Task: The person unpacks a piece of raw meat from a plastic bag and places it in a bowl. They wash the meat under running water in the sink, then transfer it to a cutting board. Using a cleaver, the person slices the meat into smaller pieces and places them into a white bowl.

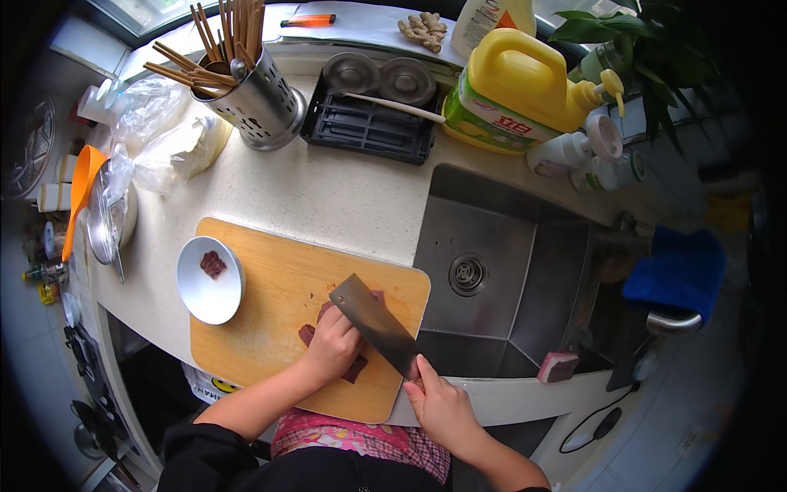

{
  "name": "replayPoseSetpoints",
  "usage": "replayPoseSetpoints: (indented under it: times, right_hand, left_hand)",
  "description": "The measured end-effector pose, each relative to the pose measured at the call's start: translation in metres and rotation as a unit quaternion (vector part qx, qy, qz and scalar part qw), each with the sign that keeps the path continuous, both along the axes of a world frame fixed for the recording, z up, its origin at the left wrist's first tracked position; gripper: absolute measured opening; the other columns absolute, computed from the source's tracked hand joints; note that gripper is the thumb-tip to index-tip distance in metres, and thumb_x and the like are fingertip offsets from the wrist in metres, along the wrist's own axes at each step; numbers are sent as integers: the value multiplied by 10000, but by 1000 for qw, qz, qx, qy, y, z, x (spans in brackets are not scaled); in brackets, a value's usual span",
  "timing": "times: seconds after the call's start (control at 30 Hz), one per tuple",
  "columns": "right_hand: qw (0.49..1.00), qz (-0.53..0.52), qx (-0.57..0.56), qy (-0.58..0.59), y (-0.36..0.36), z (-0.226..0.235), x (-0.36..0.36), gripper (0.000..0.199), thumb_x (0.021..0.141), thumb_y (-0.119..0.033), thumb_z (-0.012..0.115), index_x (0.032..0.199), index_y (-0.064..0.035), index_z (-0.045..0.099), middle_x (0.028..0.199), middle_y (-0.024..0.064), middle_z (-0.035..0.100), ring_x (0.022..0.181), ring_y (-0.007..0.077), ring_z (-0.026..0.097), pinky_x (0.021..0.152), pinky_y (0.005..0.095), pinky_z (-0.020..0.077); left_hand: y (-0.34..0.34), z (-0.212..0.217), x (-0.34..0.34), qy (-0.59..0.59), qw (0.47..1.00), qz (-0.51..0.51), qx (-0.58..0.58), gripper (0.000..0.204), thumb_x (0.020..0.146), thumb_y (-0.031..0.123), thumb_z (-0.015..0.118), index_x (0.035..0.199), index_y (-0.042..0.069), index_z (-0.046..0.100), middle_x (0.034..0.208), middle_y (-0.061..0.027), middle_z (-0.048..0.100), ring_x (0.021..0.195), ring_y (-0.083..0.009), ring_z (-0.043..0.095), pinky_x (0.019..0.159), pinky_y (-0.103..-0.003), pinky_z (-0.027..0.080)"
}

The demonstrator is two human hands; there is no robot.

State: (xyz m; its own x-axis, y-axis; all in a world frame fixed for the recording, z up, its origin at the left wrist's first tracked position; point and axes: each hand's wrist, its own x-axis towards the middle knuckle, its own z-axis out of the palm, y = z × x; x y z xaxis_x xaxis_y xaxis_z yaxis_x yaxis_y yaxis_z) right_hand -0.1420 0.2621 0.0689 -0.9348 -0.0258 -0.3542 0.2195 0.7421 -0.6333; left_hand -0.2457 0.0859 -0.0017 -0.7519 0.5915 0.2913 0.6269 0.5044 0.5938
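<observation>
My right hand [443, 412] is closed around the handle of a wide-bladed cleaver [375, 321], its blade slanting up and left over the wooden cutting board [266, 266]. Beside the blade, my left hand [331, 348] presses down with bent fingers on dark red meat [377, 296], which the hand and blade partly cover. A cut piece of meat [354, 371] lies by the left hand's heel, another at its left. On the board's left side stands a white bowl [205, 300] with a little meat [212, 264] in it.
A steel sink [479, 221] adjoins the board's right side. Behind stand a chopstick holder [261, 111], a black rack [369, 131] and a yellow jug [516, 86]. Plastic bags [168, 152] and an orange spoon [82, 184] are at left. A sponge [557, 367] sits on the sink's front edge.
</observation>
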Motion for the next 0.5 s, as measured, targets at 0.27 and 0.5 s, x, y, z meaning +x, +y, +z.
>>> replayPoseSetpoints:
  times: [0.27,0.5]
  right_hand:
    - [1000,13,-24,-7,-28,-19,-61,458,897,-313,557,1189,35,499,719,203,636,648,348,650,549,425,531]
    - [994,-56,-94,-15,1,-14,-9,421,910,-295,546,1181,25,509,768,204,647,669,371,642,576,442,521]
  left_hand:
    - [-1,-3,3,-8,1000,-1,-8,269,633,2,628,897,-49,626,940,-138,622,880,-297,596,816,-386,487]
    - [-4,4,12,-12,999,20,-30,208,692,45,668,890,-16,649,945,-113,627,929,-270,598,823,-368,487]
